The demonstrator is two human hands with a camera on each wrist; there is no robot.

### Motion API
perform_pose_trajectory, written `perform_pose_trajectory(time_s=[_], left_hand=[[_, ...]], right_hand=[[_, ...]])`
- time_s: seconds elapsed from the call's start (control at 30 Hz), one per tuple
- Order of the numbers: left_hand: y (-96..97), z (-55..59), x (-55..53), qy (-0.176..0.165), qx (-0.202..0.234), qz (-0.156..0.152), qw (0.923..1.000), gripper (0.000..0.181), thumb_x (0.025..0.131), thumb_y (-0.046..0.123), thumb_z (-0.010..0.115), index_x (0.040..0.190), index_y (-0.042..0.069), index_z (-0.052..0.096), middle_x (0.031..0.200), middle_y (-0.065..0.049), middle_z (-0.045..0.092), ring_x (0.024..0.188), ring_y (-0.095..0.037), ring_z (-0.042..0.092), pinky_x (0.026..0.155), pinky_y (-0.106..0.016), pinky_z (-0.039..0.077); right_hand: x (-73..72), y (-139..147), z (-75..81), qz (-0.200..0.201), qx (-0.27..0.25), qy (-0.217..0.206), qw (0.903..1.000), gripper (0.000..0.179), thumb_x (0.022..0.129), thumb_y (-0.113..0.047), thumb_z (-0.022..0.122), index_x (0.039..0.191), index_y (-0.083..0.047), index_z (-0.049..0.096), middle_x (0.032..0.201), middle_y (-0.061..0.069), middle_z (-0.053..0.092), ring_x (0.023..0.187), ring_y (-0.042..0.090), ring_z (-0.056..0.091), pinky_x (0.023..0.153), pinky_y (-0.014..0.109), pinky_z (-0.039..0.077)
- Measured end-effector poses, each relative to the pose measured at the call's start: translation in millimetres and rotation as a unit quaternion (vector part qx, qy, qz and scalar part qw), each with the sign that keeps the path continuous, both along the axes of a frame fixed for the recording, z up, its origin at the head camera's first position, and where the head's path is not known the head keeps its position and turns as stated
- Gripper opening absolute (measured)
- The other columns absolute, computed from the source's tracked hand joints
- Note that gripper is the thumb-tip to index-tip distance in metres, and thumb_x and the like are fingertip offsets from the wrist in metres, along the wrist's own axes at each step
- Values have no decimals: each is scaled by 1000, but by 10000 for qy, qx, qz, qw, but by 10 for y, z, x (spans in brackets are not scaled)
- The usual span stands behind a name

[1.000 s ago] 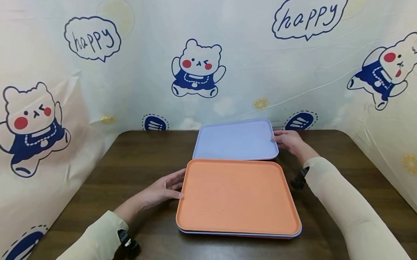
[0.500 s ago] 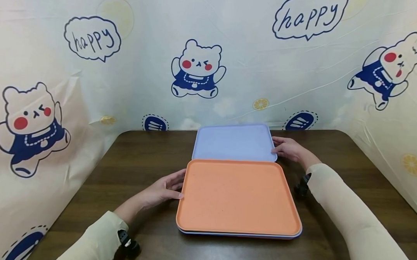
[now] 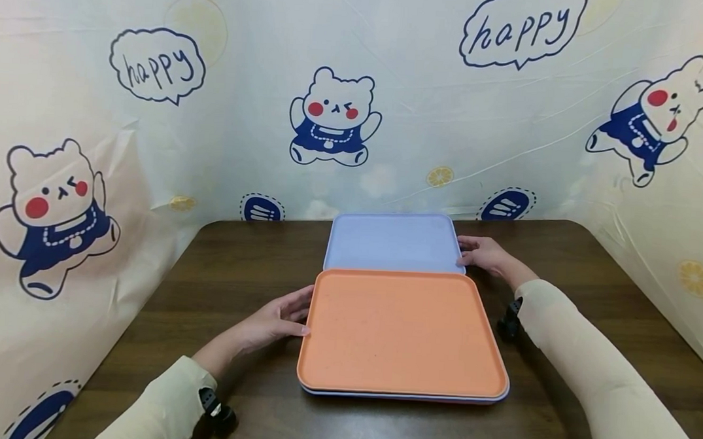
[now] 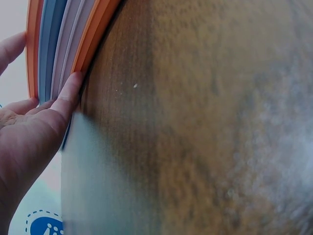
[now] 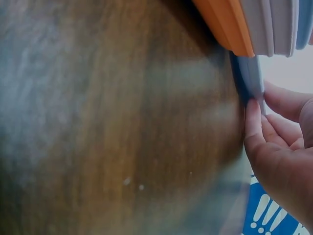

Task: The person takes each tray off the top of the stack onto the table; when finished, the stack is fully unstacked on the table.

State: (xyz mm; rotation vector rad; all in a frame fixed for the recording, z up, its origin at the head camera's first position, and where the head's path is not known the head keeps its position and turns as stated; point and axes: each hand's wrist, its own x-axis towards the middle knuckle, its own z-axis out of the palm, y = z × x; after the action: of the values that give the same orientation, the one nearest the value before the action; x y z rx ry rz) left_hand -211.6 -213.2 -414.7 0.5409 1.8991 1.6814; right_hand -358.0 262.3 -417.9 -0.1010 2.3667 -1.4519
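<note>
Left hand (image 3: 269,322) spans stack (image 3: 404,333); right hand (image 3: 487,254) pinches tray (image 3: 394,243).

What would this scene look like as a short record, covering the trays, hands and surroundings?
Nearest: tray stack, orange tray on top
Behind that: blue tray
Left hand: touching the tray stack's left edge
Right hand: pinching the blue tray's right edge
Surface: brown table
Backdrop: pale, with printed bears

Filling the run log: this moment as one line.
left hand: holds orange-topped tray stack, left side | right hand: pinches blue tray, right edge | blue tray: behind tray stack
</note>
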Motion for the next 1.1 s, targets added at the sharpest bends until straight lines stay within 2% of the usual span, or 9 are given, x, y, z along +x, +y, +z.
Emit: perform_pose_trajectory(time_s=[0.3,0.5,0.63,0.73,1.1], left_hand=[[13,12,7,-85,-51,81,9999,83,91,8,68,156,13,17,160,-8,19,142,-31,27,107,-40,36],[12,10,18,-91,-25,66,9999,83,91,9,68,156,14,17,160,-7,19,142,-30,27,107,-41,36],[16,16,19,-81,-31,59,9999,83,91,8,68,156,14,17,160,-7,19,142,-30,27,107,-40,36],[18,13,7,-54,-18,18,10000,83,91,8,67,156,12,16,160,-9,18,142,-31,26,107,-40,36],[-11,-16,-10,-43,62,-50,10000,83,91,6,67,156,9,15,161,-11,15,143,-34,23,107,-39,35]], right_hand=[[41,-30,7,1,473,262,9985,68,91,-5,66,149,1,33,144,27,41,128,41,45,106,51,36],[64,-24,24,9,425,312,9986,66,91,-4,66,148,3,33,142,28,43,126,40,46,104,50,38],[116,39,44,66,322,525,9981,66,91,-5,65,148,6,32,142,30,42,127,41,44,103,50,39],[188,109,83,90,246,594,9979,65,93,-8,64,148,5,31,142,31,41,128,43,43,104,52,37],[515,258,204,424,18,416,9982,63,96,-17,61,149,2,31,143,27,43,125,40,48,103,54,38]])
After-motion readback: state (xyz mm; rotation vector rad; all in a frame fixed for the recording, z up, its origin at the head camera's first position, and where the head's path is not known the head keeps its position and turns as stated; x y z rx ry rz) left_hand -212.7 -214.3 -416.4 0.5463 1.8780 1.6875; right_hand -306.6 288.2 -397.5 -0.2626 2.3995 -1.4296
